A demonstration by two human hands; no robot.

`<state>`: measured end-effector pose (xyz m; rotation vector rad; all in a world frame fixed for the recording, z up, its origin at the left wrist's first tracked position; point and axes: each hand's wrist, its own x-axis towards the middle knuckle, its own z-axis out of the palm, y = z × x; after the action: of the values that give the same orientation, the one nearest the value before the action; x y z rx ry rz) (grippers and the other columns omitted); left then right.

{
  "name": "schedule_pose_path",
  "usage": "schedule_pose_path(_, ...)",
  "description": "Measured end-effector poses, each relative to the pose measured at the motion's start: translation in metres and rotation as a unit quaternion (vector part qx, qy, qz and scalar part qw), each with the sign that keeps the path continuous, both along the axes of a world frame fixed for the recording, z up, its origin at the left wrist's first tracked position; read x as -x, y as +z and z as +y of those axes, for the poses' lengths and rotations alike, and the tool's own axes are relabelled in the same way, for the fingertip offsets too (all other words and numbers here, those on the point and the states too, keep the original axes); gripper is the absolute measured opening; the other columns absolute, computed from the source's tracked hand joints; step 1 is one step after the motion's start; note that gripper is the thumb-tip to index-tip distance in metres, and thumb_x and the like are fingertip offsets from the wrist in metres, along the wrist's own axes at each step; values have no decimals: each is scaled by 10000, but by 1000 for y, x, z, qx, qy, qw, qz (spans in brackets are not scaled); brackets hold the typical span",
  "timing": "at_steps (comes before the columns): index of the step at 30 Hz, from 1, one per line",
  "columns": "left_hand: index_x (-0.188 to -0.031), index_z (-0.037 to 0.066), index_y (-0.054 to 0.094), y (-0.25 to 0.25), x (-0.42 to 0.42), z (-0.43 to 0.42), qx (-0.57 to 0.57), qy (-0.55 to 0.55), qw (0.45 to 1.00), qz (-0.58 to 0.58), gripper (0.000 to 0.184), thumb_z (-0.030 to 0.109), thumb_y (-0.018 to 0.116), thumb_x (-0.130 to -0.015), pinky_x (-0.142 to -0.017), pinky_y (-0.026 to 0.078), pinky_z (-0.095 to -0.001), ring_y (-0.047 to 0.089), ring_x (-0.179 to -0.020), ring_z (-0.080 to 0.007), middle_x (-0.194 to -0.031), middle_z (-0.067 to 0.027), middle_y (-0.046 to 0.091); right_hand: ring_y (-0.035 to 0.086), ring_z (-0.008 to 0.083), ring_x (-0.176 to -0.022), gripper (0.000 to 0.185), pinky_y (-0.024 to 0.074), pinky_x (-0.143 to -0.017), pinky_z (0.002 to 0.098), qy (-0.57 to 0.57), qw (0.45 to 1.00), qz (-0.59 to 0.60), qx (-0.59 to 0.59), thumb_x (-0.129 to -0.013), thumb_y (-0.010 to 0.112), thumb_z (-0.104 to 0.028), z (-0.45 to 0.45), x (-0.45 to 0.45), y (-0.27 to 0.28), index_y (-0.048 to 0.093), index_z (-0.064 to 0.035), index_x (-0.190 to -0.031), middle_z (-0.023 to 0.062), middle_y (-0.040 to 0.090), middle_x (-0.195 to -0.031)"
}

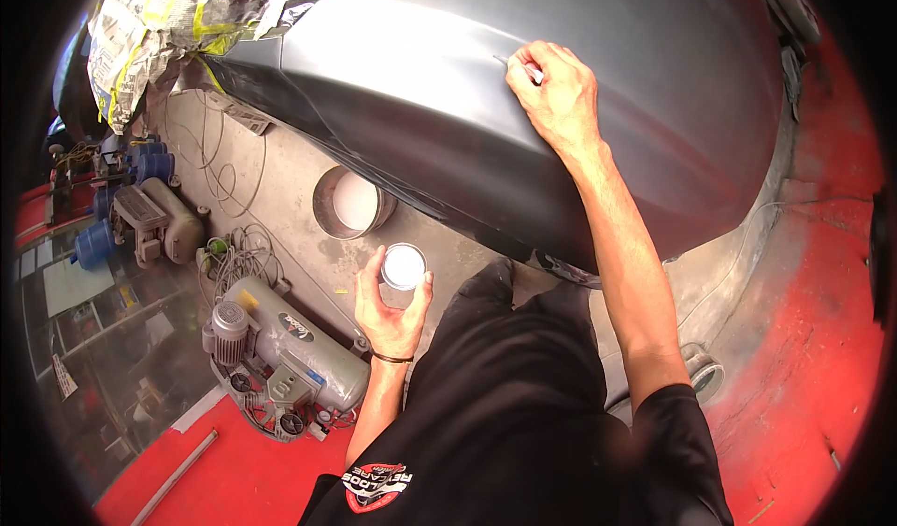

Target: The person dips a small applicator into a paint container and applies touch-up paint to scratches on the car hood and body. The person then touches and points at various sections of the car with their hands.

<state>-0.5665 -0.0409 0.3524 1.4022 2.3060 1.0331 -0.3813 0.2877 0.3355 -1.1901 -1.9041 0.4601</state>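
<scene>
My left hand (388, 316) is closed around a small round tin (404, 266) of white material, thumb and fingers on opposite sides of its rim. My right hand (559, 92) pinches a small, slender tool (501, 59); its thin dark tip sticks out past the fingers and a pale end shows in the grip, but its exact kind is hidden. That hand is over the matte dark-grey car body panel (420, 96), close to its surface. Whether the tip touches the panel, I cannot tell.
A bucket (322, 204) with pale contents stands on the floor beside the panel. Air compressors (299, 348) and coiled hoses (248, 260) lie to the left. Newspaper masking (140, 21) with yellow tape covers the upper left. A cable (738, 260) crosses the floor at right.
</scene>
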Motion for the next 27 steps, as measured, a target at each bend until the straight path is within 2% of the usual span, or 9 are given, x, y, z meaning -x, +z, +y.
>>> schedule_pose_path(20,-1462,-14,672,4,-1,2,-11,12,1000,-17,741,205,988,-830,-1101,558,-443,724,-1237,-325,-1323,-187,742,674,311,-821,120,563,-773,451,-1,1000,8,-1,-930,762,-161,-1,1,2,734,-45,-940,111,724,-855)
schedule_pose_path(23,-1461,-11,673,2,0,2,-16,13,1000,-12,742,210,989,-827,-1104,557,-449,722,-1242,-330,-1331,-189,742,681,267,-803,126,563,-769,417,-4,1000,-12,-14,-938,779,-152,1,1,1,743,-31,-942,96,742,-867)
schedule_pose_path(27,-1457,-9,676,2,0,3,-13,19,1000,-16,740,213,990,-825,-1101,558,-452,724,-1241,-331,-1325,-191,745,674,308,-809,111,565,-763,444,1,1000,0,-14,-919,771,-150,1,3,1,739,-45,-933,113,735,-864)
